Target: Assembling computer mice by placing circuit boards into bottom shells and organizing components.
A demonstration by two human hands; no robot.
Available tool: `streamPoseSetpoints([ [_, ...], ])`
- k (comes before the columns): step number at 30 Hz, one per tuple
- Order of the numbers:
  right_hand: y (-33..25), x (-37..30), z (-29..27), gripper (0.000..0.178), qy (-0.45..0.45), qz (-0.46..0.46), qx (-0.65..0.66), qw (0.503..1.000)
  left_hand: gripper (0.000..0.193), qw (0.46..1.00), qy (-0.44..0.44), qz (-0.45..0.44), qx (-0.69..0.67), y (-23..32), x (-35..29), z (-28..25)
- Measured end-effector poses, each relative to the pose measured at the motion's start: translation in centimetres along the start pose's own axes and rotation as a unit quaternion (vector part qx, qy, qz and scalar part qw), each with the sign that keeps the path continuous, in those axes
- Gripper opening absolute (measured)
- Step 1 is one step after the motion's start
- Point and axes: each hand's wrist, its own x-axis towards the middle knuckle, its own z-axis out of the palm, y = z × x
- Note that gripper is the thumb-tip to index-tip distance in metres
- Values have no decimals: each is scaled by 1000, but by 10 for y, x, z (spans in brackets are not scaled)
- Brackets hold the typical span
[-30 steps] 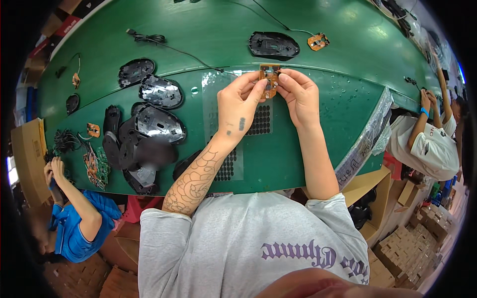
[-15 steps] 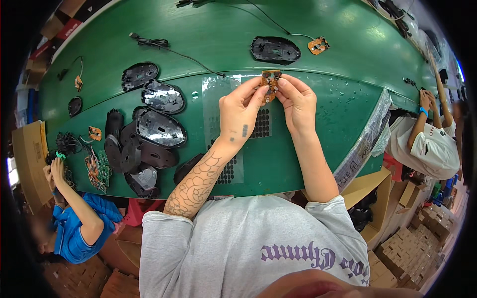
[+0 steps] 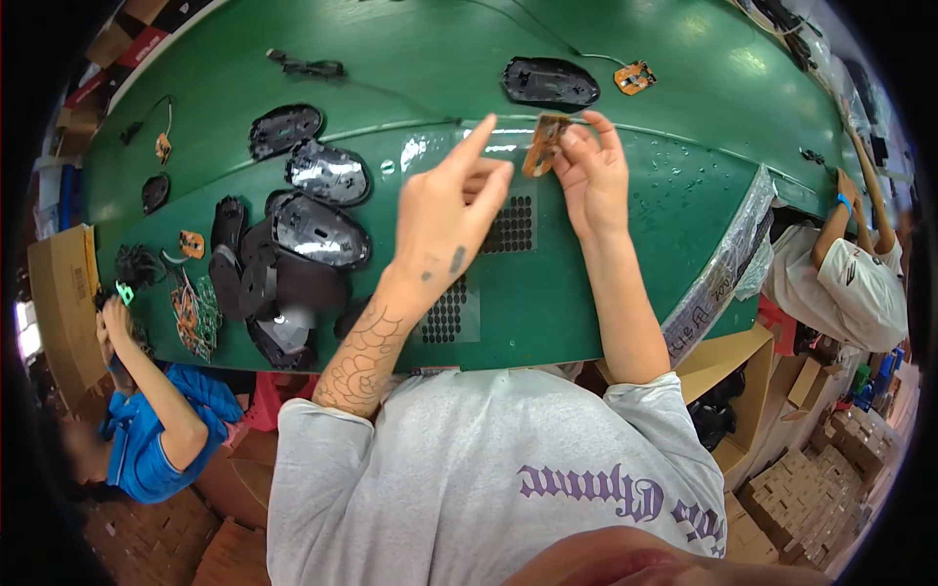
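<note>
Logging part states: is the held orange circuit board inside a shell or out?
Out: the right hand holds the orange circuit board bare; the nearest black shell lies beyond it on the green table.

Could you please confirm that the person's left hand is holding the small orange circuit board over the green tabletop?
Not quite: the head view shows the right hand, not the left hand, holding the small orange circuit board over the green tabletop.

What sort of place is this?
Likely an electronics assembly or repair workshop: black plastic shells lie on a green workbench, the right hand holds an orange circuit board, and a co-worker in blue is alongside.
</note>
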Motion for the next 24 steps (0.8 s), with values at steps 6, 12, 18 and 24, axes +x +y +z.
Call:
streamPoseSetpoints([
  [6, -10, 6, 0, 37, 31, 15, 22, 999, 22, 934, -33, 213, 285, -36, -17, -24],
  [12, -7, 7, -2, 36, -4, 16, 11, 1000, 14, 921, -16, 259, 290, -40, -10, 1],
  [18, -9, 4, 3, 34, -6, 20, -2, 1000, 10, 940, -28, 231, 250, -54, -1, 13],
  [24, -8, 3, 2, 35, -6, 24, -14, 1000, 7, 957, -66, 172, 225, -51, 4, 9],
])
